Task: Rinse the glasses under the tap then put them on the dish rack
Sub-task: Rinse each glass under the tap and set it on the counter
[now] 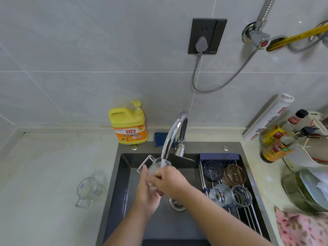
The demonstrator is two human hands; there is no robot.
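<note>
The left hand (148, 194) is cupping a clear handled glass (154, 168) from its near side with fingers curled, and the right hand (170, 183) is gripping it from the right. The glass is sitting under the running tap (174, 132), over the sink (124, 174). Four rinsed glasses (213, 170) are resting on the dish rack (220, 156) at right.
</note>
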